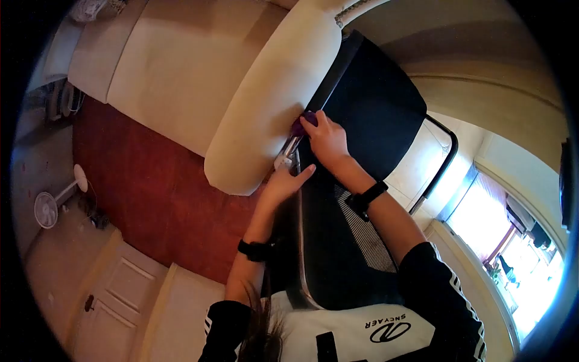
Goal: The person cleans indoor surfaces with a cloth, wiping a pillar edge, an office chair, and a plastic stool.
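Note:
My right hand (pixel 329 140) pinches a small dark purple object (pixel 303 123) between thumb and fingers. Just below the purple object runs a short shiny silver piece (pixel 292 146), and whether the two are joined I cannot tell. At its lower end is a whitish part (pixel 282 161), which the fingers of my left hand (pixel 282 184) close around, with the thumb sticking out to the side. Both hands are over the edge of a black chair (pixel 374 102), close against a cream padded armrest (pixel 265 102). My fingers partly hide what they hold.
The cream sofa seat (pixel 181 66) extends to the upper left above a red floor (pixel 145 181). A white fan (pixel 47 209) and a door (pixel 117 295) are at the left. The chair's black tubular arm (pixel 449 151) juts out right, before a bright window (pixel 512 235).

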A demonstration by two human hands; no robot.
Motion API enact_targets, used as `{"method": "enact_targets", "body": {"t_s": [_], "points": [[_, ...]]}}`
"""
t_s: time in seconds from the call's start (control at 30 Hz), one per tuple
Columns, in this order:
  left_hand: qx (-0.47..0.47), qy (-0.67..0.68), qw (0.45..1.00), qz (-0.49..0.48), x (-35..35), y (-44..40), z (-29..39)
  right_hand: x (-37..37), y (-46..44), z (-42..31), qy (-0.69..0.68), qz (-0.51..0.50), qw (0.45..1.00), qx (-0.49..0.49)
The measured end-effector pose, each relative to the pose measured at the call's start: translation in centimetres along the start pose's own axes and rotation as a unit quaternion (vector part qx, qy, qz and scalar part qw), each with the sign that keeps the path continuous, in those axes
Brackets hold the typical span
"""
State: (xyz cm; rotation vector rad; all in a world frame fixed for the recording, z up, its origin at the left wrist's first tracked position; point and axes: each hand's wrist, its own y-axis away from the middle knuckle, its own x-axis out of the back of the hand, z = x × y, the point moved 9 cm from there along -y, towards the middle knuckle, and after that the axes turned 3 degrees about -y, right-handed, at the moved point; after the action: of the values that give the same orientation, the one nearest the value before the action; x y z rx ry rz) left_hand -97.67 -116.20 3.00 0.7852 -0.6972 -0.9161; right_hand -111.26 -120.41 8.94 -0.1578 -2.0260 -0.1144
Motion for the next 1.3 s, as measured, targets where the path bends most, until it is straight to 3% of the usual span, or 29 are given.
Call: {"method": "enact_targets", "body": {"t_s": [0.03,0.07,0.1,0.17,0.23,0.27,0.33,0.4,0.47,0.5,0.57,0.6,0.63,0.67,0.7,0.77,0.8,0.83,0.93,1.0,1.03,1.1,1.17,1.23,1.27,1.3], "points": [[0.002,0.002,1.000,0.002,-0.3,0.3,-0.6,-0.9,0.3,-0.5,0.001,-0.038,0.999,-0.019],[0.050,0.162,0.982,-0.081,-2.1,1.4,-1.0,-1.7,0.9,-0.7,0.004,-0.076,0.996,-0.039],[0.095,0.317,0.930,-0.162,-3.9,2.8,-0.8,-1.8,1.4,-0.9,0.003,-0.077,0.996,-0.038],[0.048,0.366,0.917,-0.150,-4.5,3.6,-0.6,-3.5,2.6,-2.1,-0.092,-0.170,0.981,0.008],[-0.181,0.315,0.931,0.039,-2.6,3.2,-0.4,-3.1,3.2,-2.1,-0.152,-0.217,0.963,0.038],[-0.180,0.317,0.930,0.040,-2.2,3.5,0.5,-3.3,3.4,-2.1,-0.163,-0.242,0.954,0.065],[0.066,0.441,0.892,-0.076,-4.5,4.0,0.0,-2.7,4.3,-1.7,-0.170,-0.278,0.940,0.100],[0.065,0.418,0.903,-0.076,-4.8,3.2,-0.7,-1.2,4.4,1.2,-0.213,-0.224,0.950,0.041],[0.066,0.395,0.913,-0.075,-4.9,3.0,-1.1,-2.8,5.8,8.0,-0.352,-0.117,0.914,-0.164],[0.075,0.405,0.910,-0.053,-4.8,3.2,-1.0,-4.9,8.3,11.3,-0.510,-0.126,0.735,-0.429],[0.088,0.419,0.903,-0.032,-5.0,3.2,-1.7,-5.8,8.3,11.1,-0.723,-0.036,0.503,-0.472],[0.065,0.405,0.911,-0.037,-5.3,2.7,-1.9,-6.3,7.9,11.4,-0.721,-0.038,0.504,-0.474],[0.041,0.391,0.919,-0.040,-5.5,2.3,-1.9,-7.4,6.6,10.5,-0.757,-0.070,0.468,-0.451],[0.041,0.393,0.918,-0.039,-5.2,2.5,-1.4,-8.2,5.5,9.3,-0.790,-0.102,0.429,-0.425],[0.070,0.397,0.914,-0.045,-5.0,3.1,-0.9,-8.4,4.7,8.5,-0.790,-0.104,0.429,-0.425],[0.101,0.400,0.910,-0.048,-5.0,3.3,-1.2,-9.2,3.1,5.4,-0.843,-0.135,0.331,-0.402],[0.025,0.340,0.940,-0.016,-4.2,2.8,-0.7,-9.7,2.9,5.0,-0.845,-0.127,0.310,-0.417],[-0.051,0.276,0.960,0.016,-3.4,2.5,0.0,-9.8,2.8,4.5,-0.844,-0.130,0.310,-0.417],[-0.086,0.256,0.961,0.052,-3.6,2.2,-0.7,-10.2,4.0,4.6,-0.804,-0.112,0.338,-0.477],[-0.046,0.272,0.961,0.035,-3.3,2.3,-0.2,-11.9,5.8,3.6,-0.751,-0.229,0.382,-0.487],[-0.009,0.284,0.959,0.020,-3.3,2.4,-0.3,-12.1,6.1,3.3,-0.750,-0.232,0.382,-0.488],[-0.041,0.270,0.962,0.028,-2.6,2.8,0.6,-11.5,6.0,2.7,-0.687,-0.276,0.503,-0.447],[-0.074,0.252,0.964,0.033,-2.2,3.0,1.1,-12.0,5.3,2.2,-0.697,-0.301,0.498,-0.418],[-0.018,0.268,0.963,-0.004,-2.9,2.3,0.0,-12.0,5.1,2.6,-0.610,-0.372,0.584,-0.385],[-0.020,0.269,0.963,-0.002,-2.9,2.2,-0.2,-11.6,5.1,2.5,-0.610,-0.373,0.586,-0.382],[-0.031,0.224,0.974,-0.019,-3.2,2.1,-0.2,-10.8,4.8,2.4,-0.595,-0.368,0.625,-0.345]]}}
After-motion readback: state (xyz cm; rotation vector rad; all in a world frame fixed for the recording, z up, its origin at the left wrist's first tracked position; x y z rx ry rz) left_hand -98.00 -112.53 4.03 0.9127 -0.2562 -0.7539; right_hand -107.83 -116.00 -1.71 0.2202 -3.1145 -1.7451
